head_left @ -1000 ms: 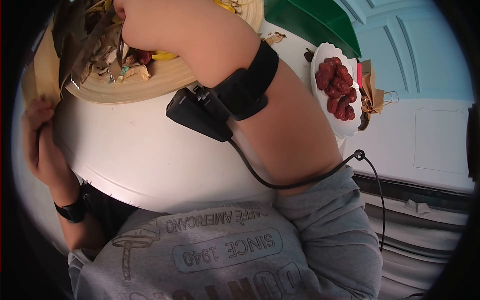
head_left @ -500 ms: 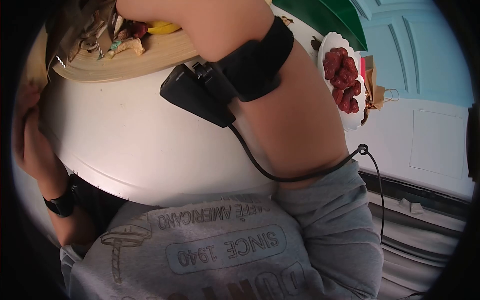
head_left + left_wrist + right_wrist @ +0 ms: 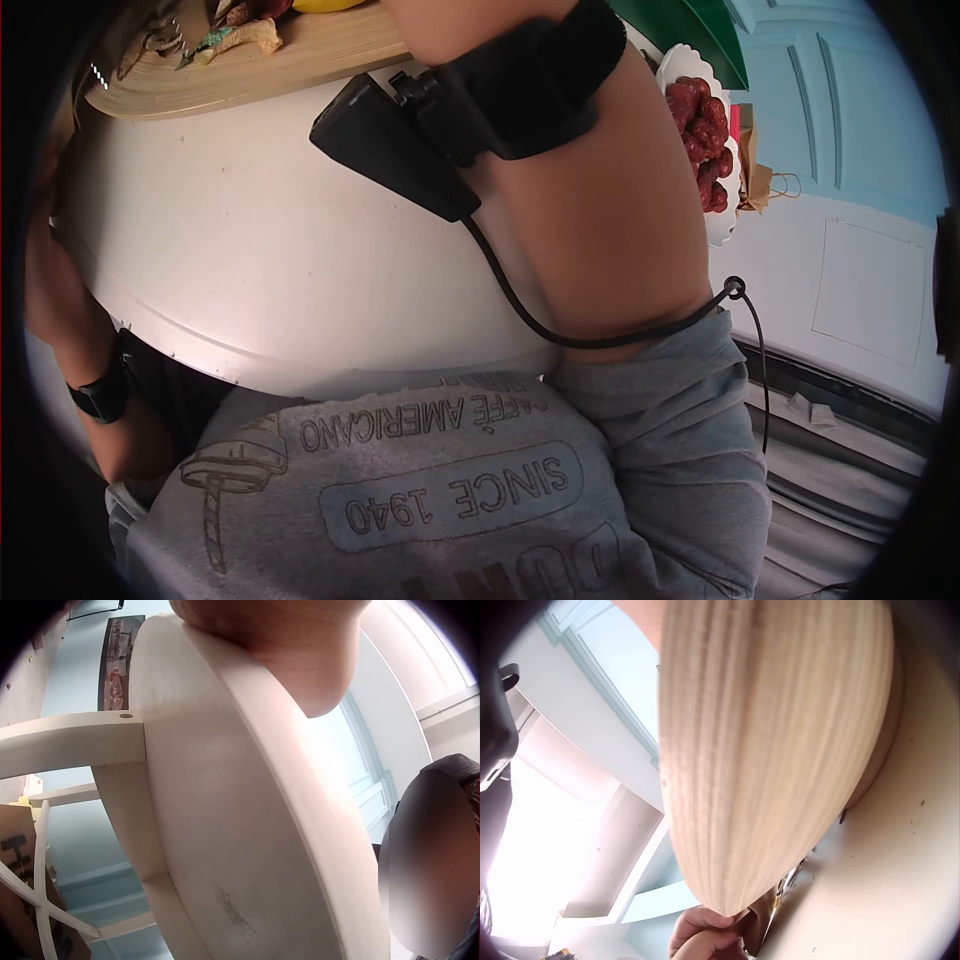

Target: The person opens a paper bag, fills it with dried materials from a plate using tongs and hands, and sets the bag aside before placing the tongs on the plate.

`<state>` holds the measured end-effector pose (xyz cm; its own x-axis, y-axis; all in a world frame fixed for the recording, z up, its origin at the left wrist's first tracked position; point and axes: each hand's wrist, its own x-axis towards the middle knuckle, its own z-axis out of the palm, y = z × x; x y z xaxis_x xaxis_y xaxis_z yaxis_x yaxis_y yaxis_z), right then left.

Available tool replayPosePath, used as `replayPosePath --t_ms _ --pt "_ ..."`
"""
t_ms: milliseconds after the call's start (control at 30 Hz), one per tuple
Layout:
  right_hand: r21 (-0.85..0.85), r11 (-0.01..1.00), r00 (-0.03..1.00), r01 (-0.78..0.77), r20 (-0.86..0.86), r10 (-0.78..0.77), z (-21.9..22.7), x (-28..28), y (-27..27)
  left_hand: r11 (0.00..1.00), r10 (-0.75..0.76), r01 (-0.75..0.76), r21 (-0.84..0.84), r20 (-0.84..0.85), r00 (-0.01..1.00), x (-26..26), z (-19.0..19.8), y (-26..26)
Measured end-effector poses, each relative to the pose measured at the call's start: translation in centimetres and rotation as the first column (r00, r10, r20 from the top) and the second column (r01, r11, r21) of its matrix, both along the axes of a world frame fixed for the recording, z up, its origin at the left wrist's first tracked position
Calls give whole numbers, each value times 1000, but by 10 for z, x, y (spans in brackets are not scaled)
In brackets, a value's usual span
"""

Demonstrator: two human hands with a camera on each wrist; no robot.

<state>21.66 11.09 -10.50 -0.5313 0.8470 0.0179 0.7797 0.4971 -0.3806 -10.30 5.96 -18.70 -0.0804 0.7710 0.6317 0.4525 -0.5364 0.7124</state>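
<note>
At the far left of the head view, my left hand (image 3: 45, 185) is blurred and partly cut off beside the brown paper bag (image 3: 65, 115). In the right wrist view its fingers are curled on the brown bag below the wooden tray's tip. The head view crops out my right hand, leaving its forearm reaching over the tray (image 3: 330, 55). Only a strip of skin from it shows at the top of the right wrist view, so I cannot tell how its fingers lie. Dried pieces (image 3: 250, 38) and a yellow item (image 3: 325, 5) lie on the tray.
A white scalloped plate of red dates (image 3: 705, 130) stands right of my right arm, near a green bin (image 3: 715, 45) and a small paper gift bag (image 3: 760, 180). The white table (image 3: 250, 230) curves close to my body. A black cable (image 3: 510, 320) runs along my right arm.
The head view has tipped downward, so tray, bag and plate sit higher in it. My right hand has slipped out past the top edge; my left hand is now nearer the left edge.
</note>
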Motion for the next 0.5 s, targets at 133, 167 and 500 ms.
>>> replayPosePath --t_ms 133,167,500 --pt "8 1000 1000 -1 8 0 -4 0 -2 998 56 -57 -7 -50 997 -6 -2 1" --pt "10 1000 1000 -1 10 1 -5 0 -3 999 51 -50 11 -146 988 -13 -3 2" --pt "38 999 1000 -1 26 0 -12 2 -7 990 -41 55 130 -107 993 28 15 2"
